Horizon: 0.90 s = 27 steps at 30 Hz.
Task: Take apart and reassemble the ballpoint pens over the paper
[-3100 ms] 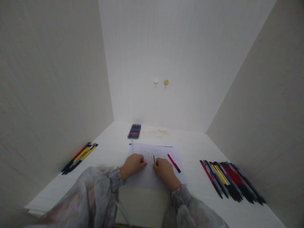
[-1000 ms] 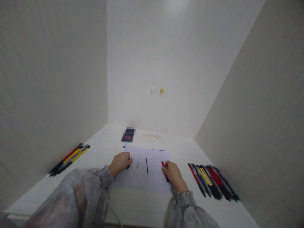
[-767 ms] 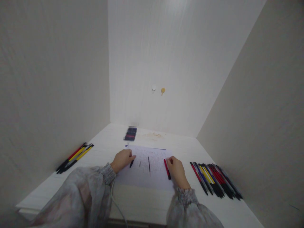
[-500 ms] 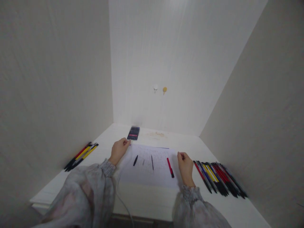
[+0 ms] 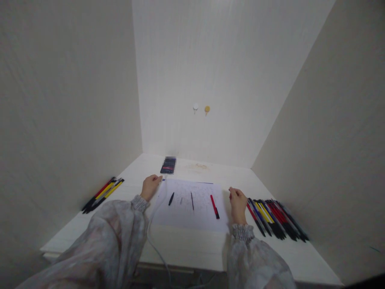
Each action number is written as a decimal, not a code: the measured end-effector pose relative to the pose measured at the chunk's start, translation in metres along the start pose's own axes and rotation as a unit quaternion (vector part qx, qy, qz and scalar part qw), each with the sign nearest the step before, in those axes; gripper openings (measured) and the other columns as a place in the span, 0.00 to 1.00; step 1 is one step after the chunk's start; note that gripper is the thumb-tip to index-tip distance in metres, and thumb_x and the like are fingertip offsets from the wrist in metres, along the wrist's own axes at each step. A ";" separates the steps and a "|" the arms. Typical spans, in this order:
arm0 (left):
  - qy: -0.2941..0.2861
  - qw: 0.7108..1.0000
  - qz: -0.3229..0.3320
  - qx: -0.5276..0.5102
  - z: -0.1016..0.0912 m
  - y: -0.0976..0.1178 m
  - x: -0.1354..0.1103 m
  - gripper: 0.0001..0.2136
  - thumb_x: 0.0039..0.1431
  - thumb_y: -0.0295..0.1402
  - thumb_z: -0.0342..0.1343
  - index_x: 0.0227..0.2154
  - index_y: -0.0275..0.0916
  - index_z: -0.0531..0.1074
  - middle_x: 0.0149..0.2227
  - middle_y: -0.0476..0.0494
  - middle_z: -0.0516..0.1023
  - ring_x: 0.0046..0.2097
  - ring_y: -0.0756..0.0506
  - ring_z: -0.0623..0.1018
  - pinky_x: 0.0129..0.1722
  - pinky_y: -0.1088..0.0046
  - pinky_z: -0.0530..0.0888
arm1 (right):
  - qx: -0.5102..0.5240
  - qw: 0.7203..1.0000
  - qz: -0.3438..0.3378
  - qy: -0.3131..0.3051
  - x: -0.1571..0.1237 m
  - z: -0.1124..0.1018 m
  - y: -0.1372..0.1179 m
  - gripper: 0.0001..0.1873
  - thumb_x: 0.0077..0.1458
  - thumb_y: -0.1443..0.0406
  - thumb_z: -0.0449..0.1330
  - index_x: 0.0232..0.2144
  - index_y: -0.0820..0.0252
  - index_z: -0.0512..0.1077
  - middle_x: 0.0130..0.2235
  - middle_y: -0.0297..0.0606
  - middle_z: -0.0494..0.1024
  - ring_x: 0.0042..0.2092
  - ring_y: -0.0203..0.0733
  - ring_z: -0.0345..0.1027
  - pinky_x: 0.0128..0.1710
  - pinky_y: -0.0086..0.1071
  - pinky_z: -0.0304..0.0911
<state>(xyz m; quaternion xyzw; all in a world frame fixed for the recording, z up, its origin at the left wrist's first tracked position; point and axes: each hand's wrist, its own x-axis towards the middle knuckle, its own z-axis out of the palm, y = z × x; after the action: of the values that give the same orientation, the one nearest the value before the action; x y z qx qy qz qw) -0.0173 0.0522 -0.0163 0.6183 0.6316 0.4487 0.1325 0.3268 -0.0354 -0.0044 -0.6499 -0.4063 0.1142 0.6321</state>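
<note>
A sheet of paper [image 5: 186,222] lies in front of me on the white table. On it, from left to right, are a short black pen part [image 5: 171,198], a small faint piece [image 5: 181,200], a thin dark pen refill [image 5: 192,201] and a red pen barrel with a black end [image 5: 214,206]. My left hand [image 5: 150,187] is at the paper's far left corner, fingers closed together. Just off the right edge is my right hand [image 5: 237,204], its fingertips pinched. Whatever either hand may hold is too small to name.
Several pens [image 5: 104,194] lie by the left wall, and a larger row of pens [image 5: 276,218] lies on the right. A phone [image 5: 167,165] rests at the back, with a white cable [image 5: 155,249] running down over the front edge. Two hooks [image 5: 207,109] are on the back wall.
My right hand has shifted slightly right, away from the paper's edge. My left hand has barely moved at the corner. The pen parts lie as before; the view has shifted a little.
</note>
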 end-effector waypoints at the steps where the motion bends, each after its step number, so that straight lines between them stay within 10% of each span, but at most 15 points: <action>1: -0.001 1.000 0.003 -0.003 0.000 0.001 0.000 0.18 0.47 0.45 0.45 0.16 0.36 0.66 0.14 0.52 0.64 0.21 0.51 0.65 0.22 0.77 0.57 | 0.005 1.000 -0.001 -0.005 0.000 0.001 0.000 0.17 0.43 0.54 0.51 0.17 0.63 0.66 0.15 0.29 0.61 0.20 0.33 0.53 0.21 0.27 0.50; 12: -0.203 0.959 0.188 0.055 0.010 0.041 -0.033 0.14 0.46 0.44 0.50 0.23 0.37 0.69 0.24 0.48 0.70 0.27 0.49 0.68 0.27 0.76 0.60 | -0.020 0.985 -0.068 -0.160 -0.027 0.021 -0.030 0.16 0.46 0.56 0.50 0.19 0.63 0.66 0.16 0.29 0.62 0.20 0.33 0.55 0.22 0.26 0.51; 17: -0.244 0.942 0.212 0.091 0.014 0.052 -0.047 0.17 0.41 0.48 0.53 0.22 0.37 0.69 0.29 0.46 0.68 0.33 0.47 0.68 0.30 0.75 0.61 | -0.144 0.905 -0.170 -0.362 -0.060 0.052 -0.046 0.12 0.47 0.60 0.50 0.22 0.62 0.69 0.20 0.33 0.69 0.24 0.33 0.60 0.24 0.25 0.53; 27: -0.302 0.928 0.214 0.048 0.026 0.045 -0.043 0.08 0.43 0.36 0.55 0.22 0.36 0.70 0.28 0.45 0.68 0.33 0.47 0.68 0.32 0.75 0.63 | -0.465 0.780 -0.230 -0.351 -0.092 0.079 -0.072 0.11 0.47 0.71 0.48 0.33 0.67 0.67 0.32 0.48 0.73 0.34 0.46 0.68 0.30 0.34 0.57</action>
<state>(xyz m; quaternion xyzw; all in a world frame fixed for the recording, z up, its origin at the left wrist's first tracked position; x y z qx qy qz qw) 0.0395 0.0162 -0.0146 0.8508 0.4352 0.2271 0.1878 0.1878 -0.0496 0.0139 -0.6669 -0.7412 -0.0173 0.0746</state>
